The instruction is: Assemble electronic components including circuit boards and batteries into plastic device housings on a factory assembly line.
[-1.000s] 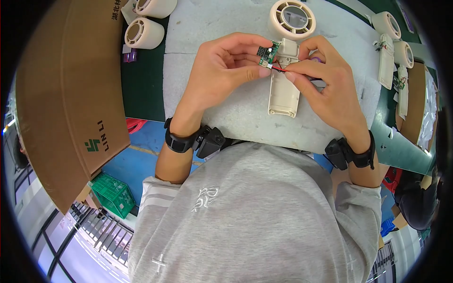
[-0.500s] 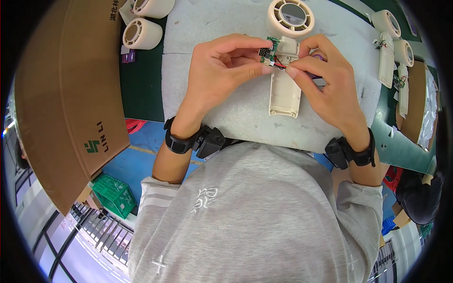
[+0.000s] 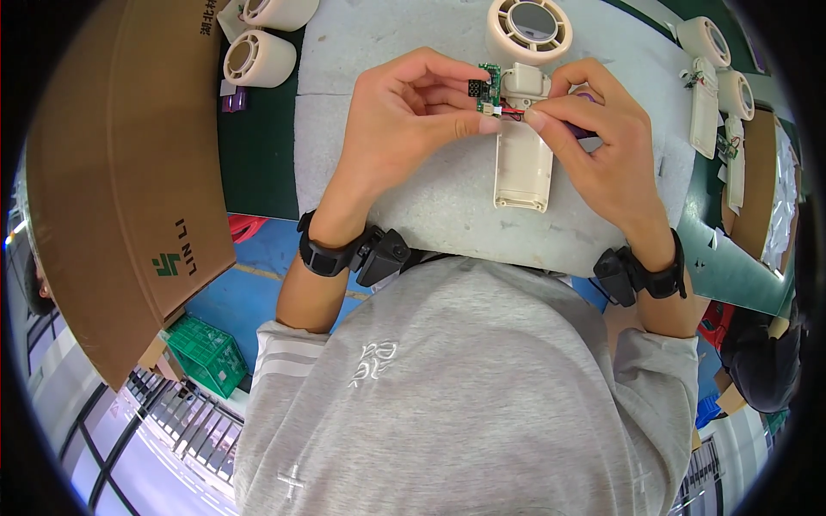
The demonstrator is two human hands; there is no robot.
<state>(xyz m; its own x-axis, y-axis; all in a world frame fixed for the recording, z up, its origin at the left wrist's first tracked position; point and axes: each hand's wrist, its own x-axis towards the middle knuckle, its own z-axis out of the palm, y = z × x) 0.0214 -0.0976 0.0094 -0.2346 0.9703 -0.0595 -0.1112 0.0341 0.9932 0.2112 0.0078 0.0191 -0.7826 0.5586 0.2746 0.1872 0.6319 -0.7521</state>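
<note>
My left hand (image 3: 413, 112) pinches a small green circuit board (image 3: 490, 86) by its edges, thumb below and index finger above. At the board's lower end sits a white plug, from which red and black wires (image 3: 514, 113) run to my right hand (image 3: 594, 120). The right thumb and index finger are closed on those wires. A purple cylindrical battery (image 3: 585, 131) shows partly behind the right fingers. Under the hands lies a cream plastic handle shell (image 3: 523, 176), hollow side up, joined to a hinged-looking neck piece (image 3: 525, 82). Beyond it stands a round cream fan head (image 3: 531, 26).
A light grey foam mat (image 3: 344, 60) covers the table. More fan heads (image 3: 260, 58) stand at the far left, others (image 3: 705, 41) with handle shells (image 3: 705, 112) at the right. A large cardboard carton (image 3: 129, 172) rises on the left; an open box (image 3: 757, 189) sits right.
The circuit board has turned slightly in my left fingers and now stands more upright. The handle shell has shifted a little right. Both hands keep their hold.
</note>
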